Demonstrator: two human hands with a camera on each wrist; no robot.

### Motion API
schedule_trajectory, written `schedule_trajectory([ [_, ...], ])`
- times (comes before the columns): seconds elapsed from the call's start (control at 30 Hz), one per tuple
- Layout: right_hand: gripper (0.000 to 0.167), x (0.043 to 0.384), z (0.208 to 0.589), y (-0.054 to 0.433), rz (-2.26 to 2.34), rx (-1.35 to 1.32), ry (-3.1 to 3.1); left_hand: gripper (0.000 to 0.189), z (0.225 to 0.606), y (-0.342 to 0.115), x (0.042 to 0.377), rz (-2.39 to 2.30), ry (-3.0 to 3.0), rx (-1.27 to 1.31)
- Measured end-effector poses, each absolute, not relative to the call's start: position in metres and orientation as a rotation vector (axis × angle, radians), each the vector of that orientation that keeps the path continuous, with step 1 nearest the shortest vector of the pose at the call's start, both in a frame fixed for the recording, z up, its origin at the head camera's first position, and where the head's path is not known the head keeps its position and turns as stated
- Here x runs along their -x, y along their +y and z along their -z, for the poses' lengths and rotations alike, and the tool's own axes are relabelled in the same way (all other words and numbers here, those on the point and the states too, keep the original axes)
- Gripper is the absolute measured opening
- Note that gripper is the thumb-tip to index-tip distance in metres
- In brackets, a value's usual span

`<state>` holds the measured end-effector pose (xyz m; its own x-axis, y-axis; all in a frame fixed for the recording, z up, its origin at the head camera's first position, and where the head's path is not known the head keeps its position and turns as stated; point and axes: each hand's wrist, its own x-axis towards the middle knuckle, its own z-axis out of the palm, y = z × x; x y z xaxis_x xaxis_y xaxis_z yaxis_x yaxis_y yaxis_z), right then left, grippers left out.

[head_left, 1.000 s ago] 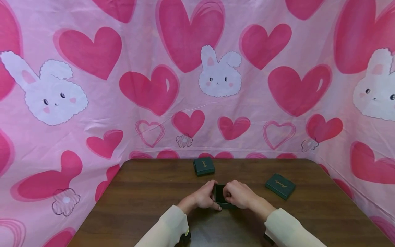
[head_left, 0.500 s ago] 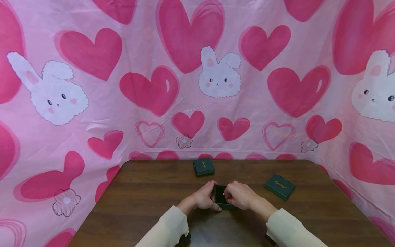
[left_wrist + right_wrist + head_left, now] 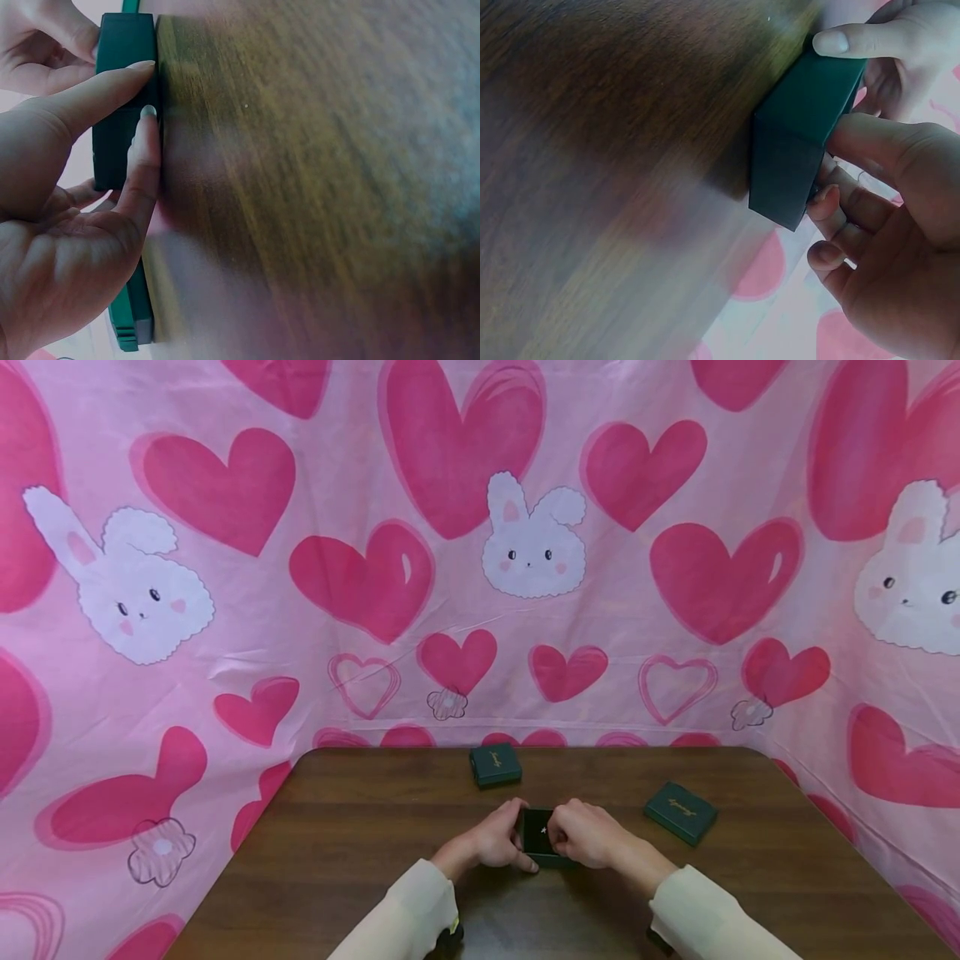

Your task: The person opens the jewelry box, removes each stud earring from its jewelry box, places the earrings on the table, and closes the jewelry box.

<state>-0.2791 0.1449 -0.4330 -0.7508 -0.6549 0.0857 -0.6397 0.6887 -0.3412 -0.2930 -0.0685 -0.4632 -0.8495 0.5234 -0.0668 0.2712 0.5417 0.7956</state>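
A small dark green jewelry box [image 3: 551, 861] with a black inside stands lidless on the table, below the middle of the head view. My left hand [image 3: 497, 837] grips its left end, thumb on the near wall. On the black lining [image 3: 534, 842] sits a tiny silvery, star-like piece [image 3: 543, 830]. My right hand [image 3: 588, 833] is at the box's right part, fingers curled over the open top. In the right wrist view its thumb [image 3: 870, 142] and fingertips reach behind the green wall [image 3: 810, 94]; whether they pinch anything is hidden.
Two flat green pieces with gold lettering lie on the brown wooden table [image 3: 360, 827]: a box-like one [image 3: 496, 765] at the back and another [image 3: 681, 812] at the right. A pink heart-and-rabbit curtain [image 3: 457, 568] surrounds the table's back and sides.
My right hand has shifted slightly to the right over the box, and the silvery piece on the black lining has come into view. My left hand keeps its grip.
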Motion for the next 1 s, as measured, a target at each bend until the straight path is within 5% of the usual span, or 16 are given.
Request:
schedule_trajectory([
  [1.0, 0.016, 0.274, 0.422, 0.160, 0.643, 0.999, 2.889, 0.080, 0.466, -0.069, 0.294, -1.215, 2.472, -0.636],
])
